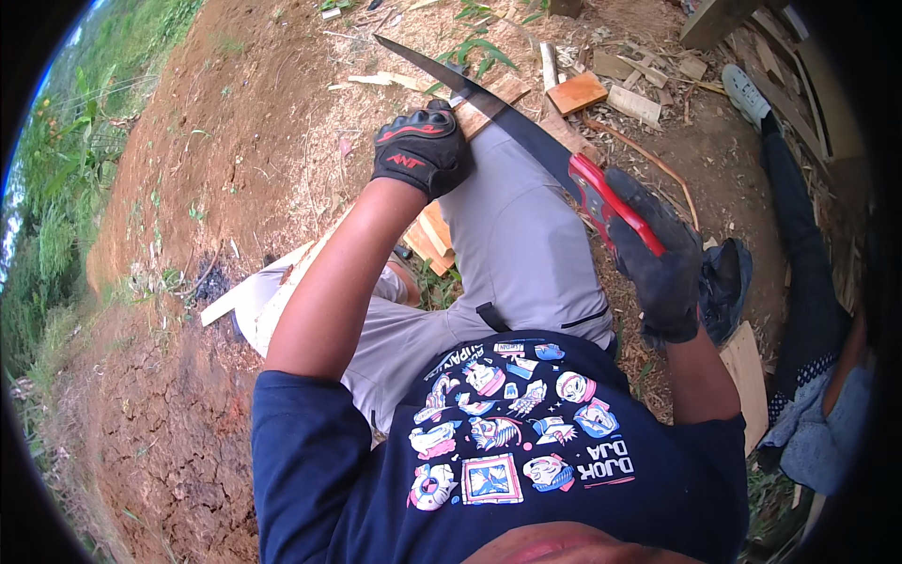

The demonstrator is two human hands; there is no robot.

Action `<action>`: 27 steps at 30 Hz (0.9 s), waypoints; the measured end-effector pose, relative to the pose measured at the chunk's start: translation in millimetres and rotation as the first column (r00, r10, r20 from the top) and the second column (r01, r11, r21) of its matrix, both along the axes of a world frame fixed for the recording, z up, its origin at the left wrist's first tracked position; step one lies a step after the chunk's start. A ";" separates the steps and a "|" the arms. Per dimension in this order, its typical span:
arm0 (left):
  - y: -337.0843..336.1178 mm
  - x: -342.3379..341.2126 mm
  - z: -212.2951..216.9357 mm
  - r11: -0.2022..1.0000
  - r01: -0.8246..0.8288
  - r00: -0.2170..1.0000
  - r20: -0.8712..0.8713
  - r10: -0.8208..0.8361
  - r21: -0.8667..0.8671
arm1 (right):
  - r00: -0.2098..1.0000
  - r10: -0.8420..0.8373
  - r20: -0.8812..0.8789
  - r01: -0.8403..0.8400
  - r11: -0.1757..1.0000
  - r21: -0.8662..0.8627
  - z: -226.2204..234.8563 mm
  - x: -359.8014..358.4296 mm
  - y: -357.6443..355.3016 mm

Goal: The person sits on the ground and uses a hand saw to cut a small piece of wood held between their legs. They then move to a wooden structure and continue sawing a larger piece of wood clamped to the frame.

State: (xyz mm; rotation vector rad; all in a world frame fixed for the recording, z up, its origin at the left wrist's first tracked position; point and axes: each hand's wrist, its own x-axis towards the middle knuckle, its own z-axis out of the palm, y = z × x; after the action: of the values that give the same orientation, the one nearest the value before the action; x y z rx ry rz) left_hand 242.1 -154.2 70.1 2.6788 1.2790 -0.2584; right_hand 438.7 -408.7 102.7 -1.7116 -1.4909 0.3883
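Observation:
My right hand [653,258], in a dark work glove, is closed around the red handle [596,193] of a curved pruning saw. The saw's long dark blade [531,133] reaches up and to the left, passing across a light piece of wood [477,115] at my knee. From this view I cannot tell whether the teeth touch it. My left hand [421,150], in a black glove with red marks, is closed on that wood just left of the blade. Its fingertips are hidden. My grey-trousered leg [526,226] is bent beneath the wood and saw.
Wood offcuts, an orange-brown block [577,94] among them, lie on sawdust-strewn soil beyond my knee. A pale wood strip [299,274] runs beneath my left forearm. Another person's leg [794,216] stretches along the right, near wooden beams [719,21]. A dirt slope [188,141] lies left.

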 end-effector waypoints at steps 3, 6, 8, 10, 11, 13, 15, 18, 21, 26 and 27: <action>-2.0 -1.9 -2.8 1.000 -0.014 1.000 0.020 0.014 0.003 | 0.997 0.030 0.072 -0.035 0.996 0.082 -8.1 1.1 -1.3; 3.0 -2.8 0.8 0.994 -0.076 0.997 0.006 0.077 -0.076 | 0.975 -0.041 -0.216 0.041 0.999 -0.004 1.6 -4.2 19.6; 7.6 -6.4 -0.4 0.994 -0.079 0.997 0.008 0.080 -0.072 | 0.930 -0.060 -0.362 0.057 0.998 -0.019 7.8 -1.2 35.2; 7.2 -6.5 2.3 0.995 -0.077 0.997 -0.001 0.077 -0.058 | 0.965 0.017 -0.260 0.009 0.995 0.097 1.3 -0.3 56.0; 2.1 -2.3 3.8 0.997 -0.062 0.998 -0.006 0.061 -0.053 | 0.994 0.059 -0.095 -0.040 0.982 0.186 -11.0 -5.4 67.1; 3.6 0.8 5.9 0.992 -0.080 0.997 -0.011 0.079 -0.102 | 0.993 0.094 0.064 -0.107 0.967 0.231 -12.7 -17.2 78.0; 6.7 -3.7 5.2 0.992 -0.088 0.996 -0.007 0.088 -0.086 | 0.990 0.106 0.097 -0.128 0.957 0.261 -12.5 -14.9 84.9; 4.6 -6.9 5.6 0.989 -0.098 0.995 -0.015 0.097 -0.113 | 0.995 0.061 -0.083 -0.051 0.992 0.112 -8.7 -13.2 71.2; 11.6 -9.2 7.1 0.984 -0.102 0.994 -0.041 0.097 -0.149 | 0.982 0.024 -0.189 -0.031 0.999 -0.035 6.0 2.3 39.8; 6.2 -9.9 9.6 0.968 -0.177 0.982 -0.099 0.162 -0.176 | 0.984 -0.045 -0.172 0.029 0.995 -0.095 26.0 15.9 -20.6; 2.1 -16.5 -6.5 0.985 -0.157 0.987 -0.028 0.156 -0.068 | 0.985 -0.052 -0.166 0.046 0.998 -0.040 23.4 17.3 -29.6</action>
State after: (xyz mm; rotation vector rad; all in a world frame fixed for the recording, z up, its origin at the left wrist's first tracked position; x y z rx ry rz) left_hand 225.5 -152.1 63.6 2.5077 1.4502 -0.3075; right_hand 456.1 -438.3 126.1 -1.6963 -1.3261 0.5222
